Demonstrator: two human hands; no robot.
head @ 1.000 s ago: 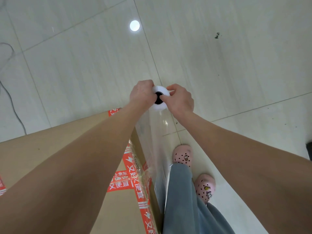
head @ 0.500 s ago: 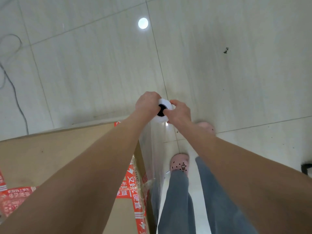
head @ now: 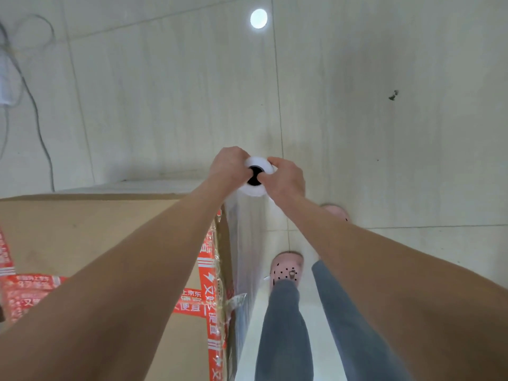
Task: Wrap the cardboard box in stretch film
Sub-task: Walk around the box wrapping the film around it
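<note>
White stretch film roll (head: 254, 189) stands upright between my hands: left hand (head: 225, 167) grips it at nine o'clock, right hand (head: 287, 181) at three, fingers curled over its rim. The cardboard box (head: 82, 235) lies at seven o'clock, the film sheet (head: 244, 243) running along its side.

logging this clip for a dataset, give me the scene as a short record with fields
task: wrapping the cardboard box in stretch film
left hand: grips the top end of the film roll
right hand: grips the same end from the other side
roll: upright, near the box's far corner
film sheet: runs from the roll along the box's side
box markings: red printed tape
floor: pale tiles, cable at far left
feet: pink clogs
</note>
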